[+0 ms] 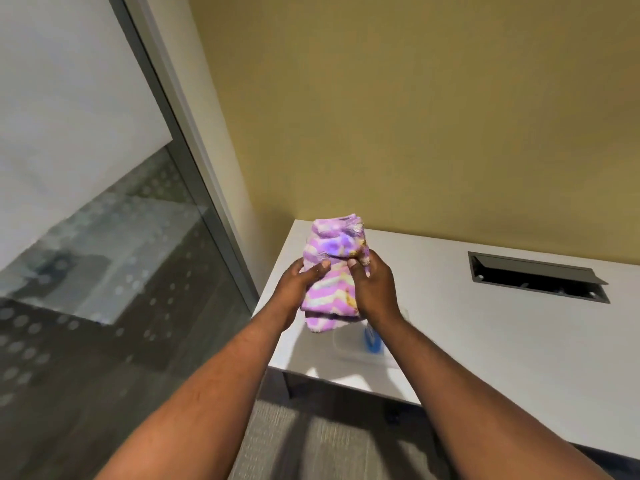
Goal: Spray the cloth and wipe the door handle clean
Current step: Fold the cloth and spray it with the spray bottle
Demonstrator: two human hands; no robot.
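Observation:
A folded purple, pink and white fluffy cloth (334,249) is held upright above the corner of a white desk (485,334). My left hand (301,282) grips its left side with the thumb pressed on the front. Gripping the right side is my right hand (372,289). Below my right wrist, a blue-topped clear spray bottle (372,341) shows partly on the desk, mostly hidden by my forearm. No door handle is in view.
A glass panel with a frosted upper part and a grey metal frame (194,157) runs along the left. A yellow wall stands behind the desk. An open grey cable hatch (536,277) is set in the desktop at right. Grey carpet lies below.

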